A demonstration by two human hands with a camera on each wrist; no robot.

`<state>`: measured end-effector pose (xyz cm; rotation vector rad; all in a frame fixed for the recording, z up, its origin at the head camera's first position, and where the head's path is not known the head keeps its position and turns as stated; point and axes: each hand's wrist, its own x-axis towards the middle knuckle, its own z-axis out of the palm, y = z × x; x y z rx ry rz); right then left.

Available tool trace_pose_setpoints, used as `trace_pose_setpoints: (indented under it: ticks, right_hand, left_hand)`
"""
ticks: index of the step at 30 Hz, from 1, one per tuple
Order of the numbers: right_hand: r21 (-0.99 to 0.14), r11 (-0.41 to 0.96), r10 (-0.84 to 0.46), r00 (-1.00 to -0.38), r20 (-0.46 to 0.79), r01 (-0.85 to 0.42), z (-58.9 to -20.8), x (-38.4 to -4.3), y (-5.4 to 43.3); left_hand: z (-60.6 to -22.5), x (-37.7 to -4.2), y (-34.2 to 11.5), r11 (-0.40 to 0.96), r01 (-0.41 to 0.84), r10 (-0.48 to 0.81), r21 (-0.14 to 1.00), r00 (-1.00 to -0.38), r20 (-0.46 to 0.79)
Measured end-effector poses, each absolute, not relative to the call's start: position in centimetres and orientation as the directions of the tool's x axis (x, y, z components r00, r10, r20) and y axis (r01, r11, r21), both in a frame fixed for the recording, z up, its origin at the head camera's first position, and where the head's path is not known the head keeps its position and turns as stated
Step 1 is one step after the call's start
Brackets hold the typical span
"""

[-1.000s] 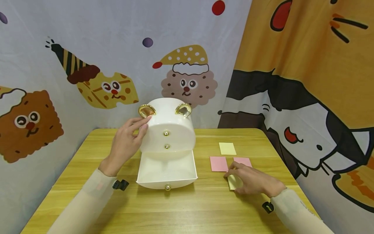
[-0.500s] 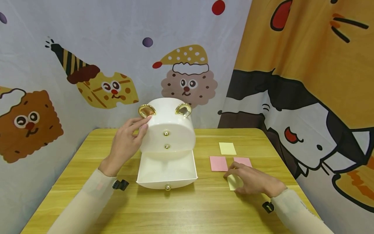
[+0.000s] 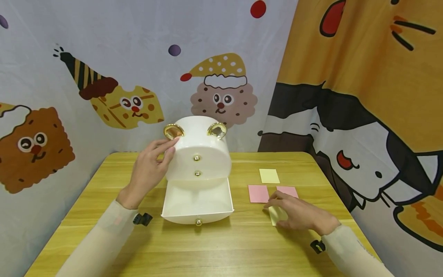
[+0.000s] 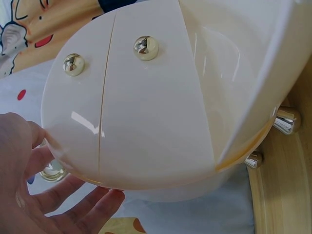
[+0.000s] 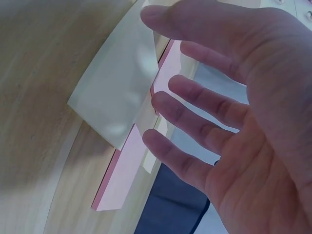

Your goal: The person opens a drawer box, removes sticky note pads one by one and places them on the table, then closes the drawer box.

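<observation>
A glossy white drawer box with gold ears and gold ball knobs stands on the table, its bottom drawer pulled out. My left hand rests against the box's left side, index fingertip just under the gold ear. In the left wrist view, its fingers lie extended along the box's curved side. My right hand is over the nearer yellow sticky note pad, partly covering it. In the right wrist view, the fingers are spread and gently bent, and the thumb overlaps the corner of the yellow pad.
Beyond the right hand lie a pink sticky note pad, a second pink pad partly behind the fingers, and a farther yellow pad. The wooden table meets cartoon-printed curtains at the back and sides.
My right hand's fingers and thumb have shifted very slightly to the left over the nearer yellow pad. The left hand and the drawer box have stayed put.
</observation>
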<state>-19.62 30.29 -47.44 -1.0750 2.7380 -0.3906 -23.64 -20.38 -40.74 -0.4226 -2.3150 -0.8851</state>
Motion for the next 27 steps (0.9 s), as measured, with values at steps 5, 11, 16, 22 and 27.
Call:
trace_pose_setpoints:
  ticks: [5, 11, 16, 22, 27]
  right_hand:
    - [-0.282, 0.694, -0.696, -0.717, -0.031, -0.662, -47.4, -19.5, 30.0]
    - [-0.270, 0.665, -0.720, -0.694, 0.018, -0.697, -47.4, -19.4, 29.5]
    - [-0.259, 0.649, -0.730, -0.681, 0.052, -0.715, -47.6, -19.4, 29.1]
    - [-0.245, 0.634, -0.742, -0.666, 0.075, -0.734, -47.7, -19.5, 28.5]
    - [-0.240, 0.612, -0.758, -0.645, 0.094, -0.754, -47.5, -19.5, 27.9]
  left_hand:
    - [-40.8, -23.7, -20.4, 0.725, 0.481, 0.071, 0.494, -0.765, 0.640]
    - [-40.8, -23.7, -20.5, 0.723, 0.483, 0.071, 0.494, -0.763, 0.642]
    - [-40.8, -23.7, -20.4, 0.723, 0.481, 0.072, 0.496, -0.766, 0.639]
    - [-40.9, -23.8, -20.4, 0.723, 0.485, 0.073, 0.492, -0.762, 0.644]
    - [-41.0, -23.8, -20.5, 0.724, 0.488, 0.075, 0.488, -0.758, 0.648]
